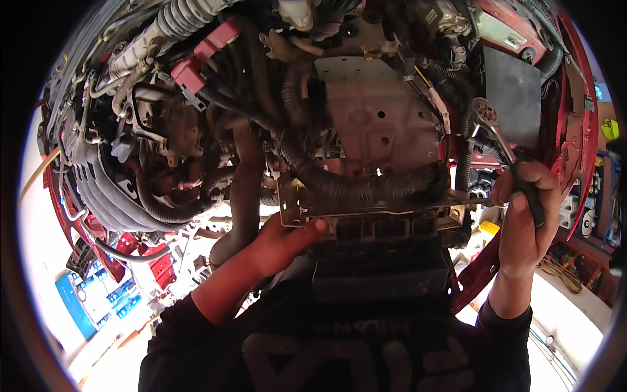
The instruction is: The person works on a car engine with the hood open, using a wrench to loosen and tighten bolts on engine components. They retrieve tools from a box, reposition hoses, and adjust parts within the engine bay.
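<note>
My right hand [530, 212] is wrapped round the dark handle of a ratchet wrench [503, 138]. The wrench slants up to the left, its round head beside black corrugated tubing at the right of the engine bay. Its fingertips are close to the right end of a long metal bracket [375, 210]; whether they touch it I cannot tell. My left hand [290, 240] grips the left part of this bracket, thumb in front and the other fingers hidden behind. A dark slotted block [385, 228] sits along the bracket's near side. Thick corrugated tubing [353, 186] runs just beyond it.
A bare metal tray panel [379, 111] with holes lies at the far middle. A red-capped cable end [189, 75], hoses and the engine crowd the left. A grey flat panel [513, 95] and red bodywork [575, 130] border the right. Shelves with tools stand beyond.
</note>
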A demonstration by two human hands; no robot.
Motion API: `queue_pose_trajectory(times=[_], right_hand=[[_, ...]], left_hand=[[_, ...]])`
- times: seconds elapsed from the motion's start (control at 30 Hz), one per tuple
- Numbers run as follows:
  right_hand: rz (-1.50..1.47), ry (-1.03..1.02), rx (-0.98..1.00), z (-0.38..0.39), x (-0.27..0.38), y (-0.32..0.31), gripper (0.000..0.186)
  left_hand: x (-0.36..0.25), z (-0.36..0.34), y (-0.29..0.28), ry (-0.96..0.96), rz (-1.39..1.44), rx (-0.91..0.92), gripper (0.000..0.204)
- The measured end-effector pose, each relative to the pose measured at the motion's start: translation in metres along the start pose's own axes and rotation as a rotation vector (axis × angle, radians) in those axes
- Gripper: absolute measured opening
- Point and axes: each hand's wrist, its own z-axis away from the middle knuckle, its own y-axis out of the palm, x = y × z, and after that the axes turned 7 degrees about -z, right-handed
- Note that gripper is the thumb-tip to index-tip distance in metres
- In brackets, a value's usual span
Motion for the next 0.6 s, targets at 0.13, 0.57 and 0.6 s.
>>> queue_pose_trajectory(times=[0.13,0.57,0.6], right_hand=[[0.017,-0.014,0.012,-0.0035,-0.0025,0.0063,0.038],[0.031,0.078,0.044,-0.0061,0.0021,0.0048,0.048],[0.014,0.091,0.058,-0.0100,0.0027,0.0036,0.046]], left_hand=[[-0.0007,0.0001,0.0001,0.026,0.083,0.007,0.050],[0.0050,0.0007,0.0046,0.093,-0.076,-0.026,0.056],[0.0045,0.0007,0.0047,0.102,-0.091,-0.032,0.056]])
